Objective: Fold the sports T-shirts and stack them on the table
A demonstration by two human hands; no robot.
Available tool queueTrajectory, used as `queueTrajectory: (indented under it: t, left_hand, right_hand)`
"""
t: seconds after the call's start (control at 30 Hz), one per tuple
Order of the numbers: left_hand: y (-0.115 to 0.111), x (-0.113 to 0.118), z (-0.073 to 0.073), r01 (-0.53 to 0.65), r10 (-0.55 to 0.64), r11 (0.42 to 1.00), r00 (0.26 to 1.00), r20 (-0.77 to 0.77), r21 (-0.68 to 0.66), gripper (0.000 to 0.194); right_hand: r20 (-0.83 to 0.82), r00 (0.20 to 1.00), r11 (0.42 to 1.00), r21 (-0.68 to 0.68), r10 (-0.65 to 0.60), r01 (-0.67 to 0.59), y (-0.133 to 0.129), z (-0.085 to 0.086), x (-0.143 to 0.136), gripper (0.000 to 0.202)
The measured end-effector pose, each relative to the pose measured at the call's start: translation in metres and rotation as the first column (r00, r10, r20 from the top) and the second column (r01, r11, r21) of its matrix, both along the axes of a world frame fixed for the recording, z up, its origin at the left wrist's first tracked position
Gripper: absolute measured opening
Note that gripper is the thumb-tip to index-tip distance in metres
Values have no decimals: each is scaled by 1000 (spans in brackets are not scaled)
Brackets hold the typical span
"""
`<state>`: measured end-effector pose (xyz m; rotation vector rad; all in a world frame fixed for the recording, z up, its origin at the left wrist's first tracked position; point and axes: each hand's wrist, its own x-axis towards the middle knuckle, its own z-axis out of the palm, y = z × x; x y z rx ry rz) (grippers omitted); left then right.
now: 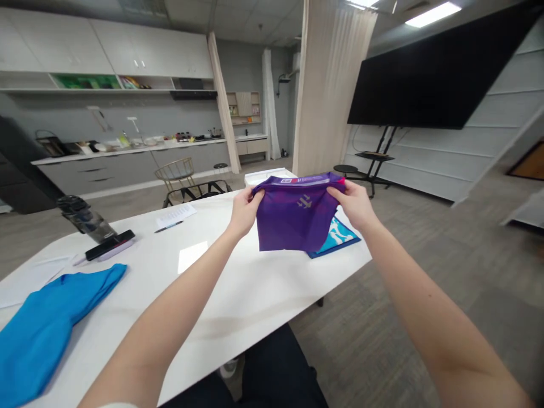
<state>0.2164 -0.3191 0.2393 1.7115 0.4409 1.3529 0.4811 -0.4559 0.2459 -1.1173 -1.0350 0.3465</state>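
Stretched between my hands above the table is a pair of purple boxer shorts [293,221], with a small grey print on the front and printed text inside the waistband. My left hand [245,211] pinches the left end of the waistband between thumb and fingers. At the other end, near a bright pink patch, my right hand [353,202] grips the band the same way. The cloth hangs down flat. Partly hidden behind it lies a folded blue-and-white patterned cloth [340,237] with a dark blue edge, on the white table [238,294].
A blue garment [46,328] lies at the table's left, near a stick vacuum cleaner [97,226] whose head rests on the tabletop. A pen [169,226] and printed paper [176,215] lie farther back. A white box [268,175] stands behind the shorts. Chairs [176,170] are beyond the table.
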Motion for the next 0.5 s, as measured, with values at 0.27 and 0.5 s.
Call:
queueTrajectory:
  t: [0.27,0.5]
  left_hand:
    - [-40,123,-14,218,-174,917,972,159,-334,28]
    - [-32,175,-115,115,-145,806,989,-6,-580,25]
  right_hand:
    - [267,920,958,112,-286,265,-32,16,109,33]
    - [191,961,954,-183,-202,237,-1,-96,167,38]
